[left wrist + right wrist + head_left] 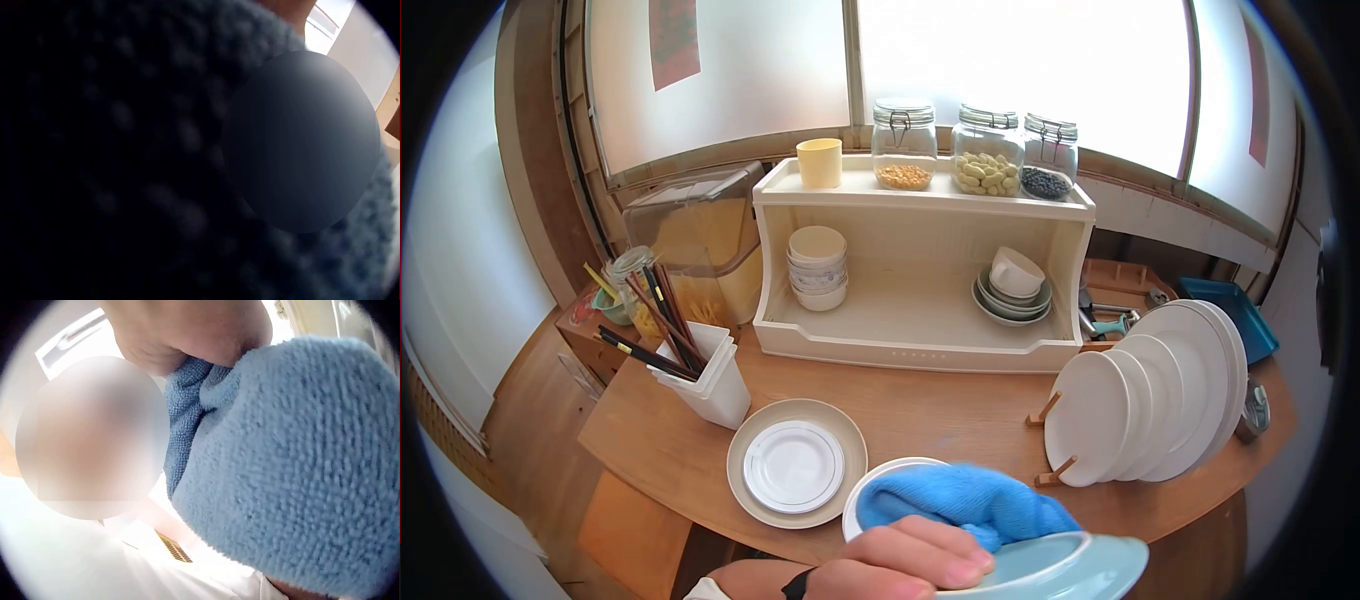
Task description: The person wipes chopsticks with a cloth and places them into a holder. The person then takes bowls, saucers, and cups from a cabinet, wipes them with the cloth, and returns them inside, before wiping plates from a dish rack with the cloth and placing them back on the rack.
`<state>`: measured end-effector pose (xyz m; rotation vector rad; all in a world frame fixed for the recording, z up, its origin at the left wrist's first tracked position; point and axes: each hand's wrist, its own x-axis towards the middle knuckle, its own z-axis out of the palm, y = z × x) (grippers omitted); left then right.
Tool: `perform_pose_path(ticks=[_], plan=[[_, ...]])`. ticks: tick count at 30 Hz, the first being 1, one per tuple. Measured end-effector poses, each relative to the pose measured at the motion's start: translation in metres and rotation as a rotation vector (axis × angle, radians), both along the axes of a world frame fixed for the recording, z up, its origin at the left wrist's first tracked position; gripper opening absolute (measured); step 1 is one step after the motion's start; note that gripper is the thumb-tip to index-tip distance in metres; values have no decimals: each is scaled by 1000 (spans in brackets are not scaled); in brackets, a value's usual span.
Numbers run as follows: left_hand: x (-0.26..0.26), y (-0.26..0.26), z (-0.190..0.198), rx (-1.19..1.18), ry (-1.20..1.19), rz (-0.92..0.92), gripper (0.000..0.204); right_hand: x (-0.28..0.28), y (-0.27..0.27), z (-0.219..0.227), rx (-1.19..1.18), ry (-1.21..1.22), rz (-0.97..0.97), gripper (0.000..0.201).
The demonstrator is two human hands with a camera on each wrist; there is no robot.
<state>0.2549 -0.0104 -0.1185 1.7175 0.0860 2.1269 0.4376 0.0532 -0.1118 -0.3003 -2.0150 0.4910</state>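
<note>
From the bottom of the head view reaches my left hand (900, 560), a black band at its wrist. Its fingers grip the edge of a light blue plate (1080, 565), which is tilted. A bunched blue cloth (970, 500) lies against the plate's far side. In the right wrist view my right hand (194, 331) holds the same terry cloth (300, 456), its folds gathered under the fingers; the head view does not show this hand. Dark, blurred cloth (156, 125) fills most of the left wrist view. Behind the cloth, a white plate (870, 488) shows its rim on the table.
A beige plate (745, 480) bears smaller white plates on the wooden table (940, 420). White holders (722, 385) with chopsticks stand left. At right, several white plates (1090, 420) stand in a rack. A cream shelf (920, 345) behind holds bowls, a yellow cup (819, 163) and three jars.
</note>
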Motion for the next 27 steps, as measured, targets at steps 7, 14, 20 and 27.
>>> perform_pose_path(ticks=[7,14,20,27], plan=[[-43,0,23,-164,454,-122,34,18,1,4,-22,-200,-54,48],[-17,7,-3,-97,121,-122,34,-10,6,-74,-465,476,-42,58],[-18,3,-3,-231,110,-209,34,-43,41,-67,-495,664,1133,50],[-25,11,-8,-187,96,-166,21,-18,25,7,-1216,409,911,41]])
